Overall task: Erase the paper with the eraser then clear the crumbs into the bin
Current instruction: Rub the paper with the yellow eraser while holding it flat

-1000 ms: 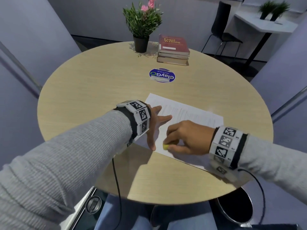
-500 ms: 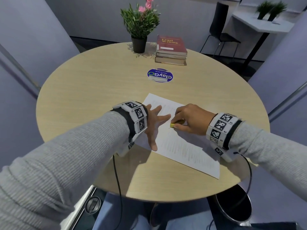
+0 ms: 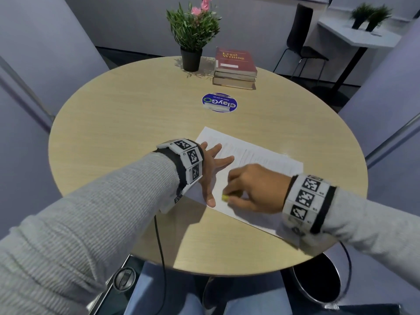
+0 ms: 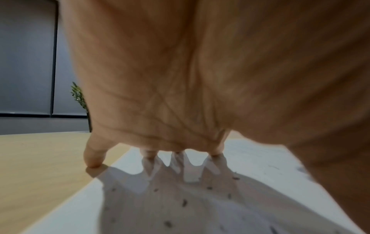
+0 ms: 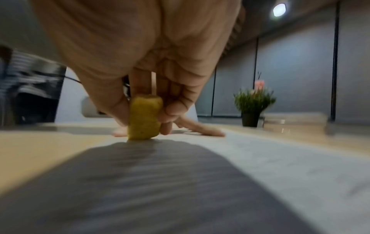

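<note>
A white sheet of paper (image 3: 261, 160) with faint print lies on the round wooden table (image 3: 127, 123). My left hand (image 3: 212, 169) lies flat with spread fingers (image 4: 94, 155) pressing the sheet's left edge. My right hand (image 3: 247, 192) pinches a small yellow eraser (image 3: 225, 198) between thumb and fingers, its lower end on the paper (image 5: 270, 158) near the front left corner. The eraser (image 5: 144, 117) stands upright in the right wrist view. Several dark crumbs (image 4: 184, 202) lie on the paper (image 4: 250, 159) under my left palm. A black bin (image 3: 318, 278) stands below the table's front right edge.
A potted plant (image 3: 193, 35) and a stack of books (image 3: 235, 69) stand at the table's far side. A blue round sticker (image 3: 219, 102) lies mid-table. A black chair (image 3: 300, 46) and a side table with plants (image 3: 363, 35) are beyond.
My right hand with the eraser slid away up the paper, then back toward me to the front left corner. My left hand stayed on the sheet.
</note>
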`<state>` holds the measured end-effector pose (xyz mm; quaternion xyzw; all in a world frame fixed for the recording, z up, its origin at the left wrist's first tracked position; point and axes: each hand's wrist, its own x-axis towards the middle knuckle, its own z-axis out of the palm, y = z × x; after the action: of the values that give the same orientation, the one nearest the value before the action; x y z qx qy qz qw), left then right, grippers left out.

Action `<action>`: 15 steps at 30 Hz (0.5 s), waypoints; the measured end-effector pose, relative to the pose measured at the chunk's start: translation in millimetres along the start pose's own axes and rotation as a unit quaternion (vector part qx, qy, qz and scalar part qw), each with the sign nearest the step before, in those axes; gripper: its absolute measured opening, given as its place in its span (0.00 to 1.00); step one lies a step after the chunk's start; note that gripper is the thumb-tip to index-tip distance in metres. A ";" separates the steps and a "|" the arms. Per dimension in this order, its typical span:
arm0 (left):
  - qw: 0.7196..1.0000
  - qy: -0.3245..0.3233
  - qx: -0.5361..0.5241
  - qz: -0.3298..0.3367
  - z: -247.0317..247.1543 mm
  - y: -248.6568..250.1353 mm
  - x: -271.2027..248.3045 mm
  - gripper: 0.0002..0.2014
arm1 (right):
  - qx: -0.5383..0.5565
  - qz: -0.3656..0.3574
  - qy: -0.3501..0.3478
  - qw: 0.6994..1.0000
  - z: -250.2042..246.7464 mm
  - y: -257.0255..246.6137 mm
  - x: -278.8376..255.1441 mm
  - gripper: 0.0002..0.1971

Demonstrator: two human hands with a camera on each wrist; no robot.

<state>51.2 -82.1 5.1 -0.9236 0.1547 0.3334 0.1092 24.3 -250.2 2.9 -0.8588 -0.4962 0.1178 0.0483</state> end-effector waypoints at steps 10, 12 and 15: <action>1.000 -0.005 -0.006 0.001 0.6 -3.9 3.5 0.68 | -0.001 -0.021 -0.019 1.000 -1.9 -7.3 2.0 0.12; 1.000 -0.006 -0.004 0.002 0.3 -4.3 2.4 0.68 | 0.013 -0.022 -0.042 0.999 -6.1 -6.0 2.0 0.11; 1.000 -0.002 -0.005 0.004 0.3 -2.3 1.0 0.67 | -0.005 0.053 0.019 0.998 -19.2 30.4 11.0 0.10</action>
<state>52.6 -80.0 4.5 -0.9229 0.1564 0.3360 0.1040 60.0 -255.3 13.7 -0.8864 -0.4492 0.1012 0.0467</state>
